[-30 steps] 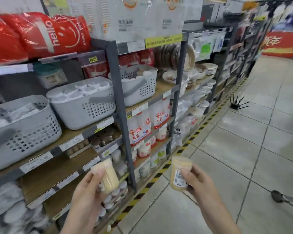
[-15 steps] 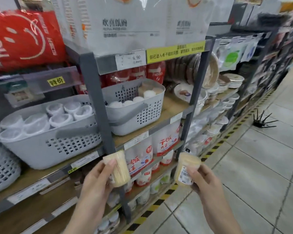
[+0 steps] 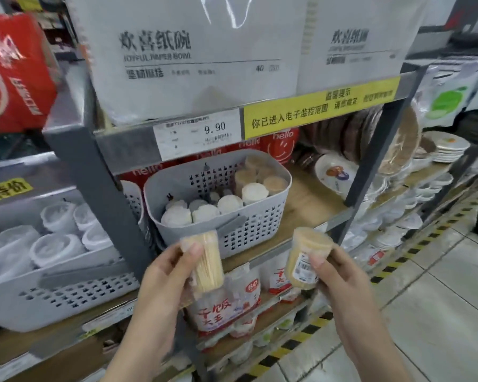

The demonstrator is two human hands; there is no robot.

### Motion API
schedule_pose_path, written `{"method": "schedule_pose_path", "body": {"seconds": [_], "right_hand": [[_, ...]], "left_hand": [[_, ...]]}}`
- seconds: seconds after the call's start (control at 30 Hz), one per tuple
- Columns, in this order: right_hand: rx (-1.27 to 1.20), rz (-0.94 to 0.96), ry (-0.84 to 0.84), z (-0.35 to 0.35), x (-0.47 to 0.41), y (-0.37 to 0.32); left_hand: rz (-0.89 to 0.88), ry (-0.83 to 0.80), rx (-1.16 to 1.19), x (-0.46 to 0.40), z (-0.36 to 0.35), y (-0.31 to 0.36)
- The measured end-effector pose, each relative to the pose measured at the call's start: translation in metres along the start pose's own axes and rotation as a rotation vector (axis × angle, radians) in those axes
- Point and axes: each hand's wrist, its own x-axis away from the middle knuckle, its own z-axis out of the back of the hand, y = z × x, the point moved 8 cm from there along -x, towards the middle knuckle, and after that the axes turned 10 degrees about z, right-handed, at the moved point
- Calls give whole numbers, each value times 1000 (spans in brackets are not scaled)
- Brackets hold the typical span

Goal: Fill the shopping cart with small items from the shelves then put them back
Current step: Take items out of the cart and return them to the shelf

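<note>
Both hands are up in front of the shelf. The left hand [image 3: 166, 274] grips a clear tube of toothpicks [image 3: 206, 261], thumb pressed near its top, tilted slightly. The right hand [image 3: 340, 279] pinches a toothpick jar [image 3: 305, 259] with a barcode label, just right of it. Both containers hover just below the grey perforated basket [image 3: 249, 230], which holds more round-lidded jars [image 3: 254, 193] on the wooden shelf [image 3: 312, 199].

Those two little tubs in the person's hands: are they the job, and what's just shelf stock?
Part of the job:
left hand gripping a toothpick tub
right hand gripping a labelled tub
grey basket of similar tubs

Just stock:
paper bowl packs
plates
red bags
</note>
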Motion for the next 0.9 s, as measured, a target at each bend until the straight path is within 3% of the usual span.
{"method": "schedule_pose_path", "body": {"seconds": [0.23,0.57,0.8,0.9], "right_hand": [[34,233,-121,-22,-69,-33],[167,485,-189,-33,-151,-46],[158,512,-287,-54,-189,-46],[168,516,-342,-65,-200,-43]], "left_hand": [[-121,121,-56,-20,-6,41],[-480,358,-548,-48,-33,88],[-529,538,-692,-79,-33,112],[-489,459,-796,-98,-40,113]]}}
